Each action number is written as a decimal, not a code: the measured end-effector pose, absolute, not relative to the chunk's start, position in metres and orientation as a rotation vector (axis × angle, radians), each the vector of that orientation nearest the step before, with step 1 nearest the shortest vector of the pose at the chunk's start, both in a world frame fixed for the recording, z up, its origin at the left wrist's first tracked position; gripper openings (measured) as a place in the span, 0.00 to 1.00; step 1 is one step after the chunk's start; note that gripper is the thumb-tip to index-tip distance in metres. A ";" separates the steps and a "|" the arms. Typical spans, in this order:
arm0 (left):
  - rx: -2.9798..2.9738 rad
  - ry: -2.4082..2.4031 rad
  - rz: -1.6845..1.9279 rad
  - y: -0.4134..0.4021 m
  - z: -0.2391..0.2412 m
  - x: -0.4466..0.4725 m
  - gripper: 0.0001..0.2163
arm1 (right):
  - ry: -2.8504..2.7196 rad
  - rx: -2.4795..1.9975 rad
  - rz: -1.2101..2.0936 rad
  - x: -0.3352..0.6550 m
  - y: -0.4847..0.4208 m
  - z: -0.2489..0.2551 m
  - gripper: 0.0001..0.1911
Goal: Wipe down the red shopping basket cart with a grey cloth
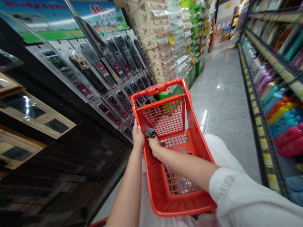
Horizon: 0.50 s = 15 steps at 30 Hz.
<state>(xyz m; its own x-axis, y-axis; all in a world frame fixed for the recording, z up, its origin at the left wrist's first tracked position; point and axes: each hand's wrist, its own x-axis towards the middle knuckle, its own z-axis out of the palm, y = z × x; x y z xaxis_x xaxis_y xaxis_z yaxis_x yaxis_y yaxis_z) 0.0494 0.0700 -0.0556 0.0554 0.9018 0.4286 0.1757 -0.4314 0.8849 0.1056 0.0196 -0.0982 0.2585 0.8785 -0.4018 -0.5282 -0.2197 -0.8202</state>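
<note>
A red plastic shopping basket with a mesh floor and a raised red handle stands in front of me in a shop aisle. My left hand rests closed on the basket's left rim. My right hand reaches inside the basket, fingers closed on a small dark item that I cannot identify. My right arm wears a white sleeve.
On the left a black display wall holds packaged belts and framed boxes. Stacked tissue packs stand further along. Shelves of colourful goods run down the right side. A glossy tiled floor stretches ahead.
</note>
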 end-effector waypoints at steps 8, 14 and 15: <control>1.669 1.080 1.416 0.070 -0.057 0.047 0.29 | -0.646 -1.041 1.129 0.121 0.097 -0.075 0.23; 1.645 1.061 1.418 0.069 -0.061 0.046 0.28 | -0.753 -1.188 1.267 0.127 0.048 -0.148 0.13; 1.643 1.060 1.421 0.069 -0.061 0.046 0.28 | -0.773 -1.218 1.289 0.128 0.041 -0.157 0.12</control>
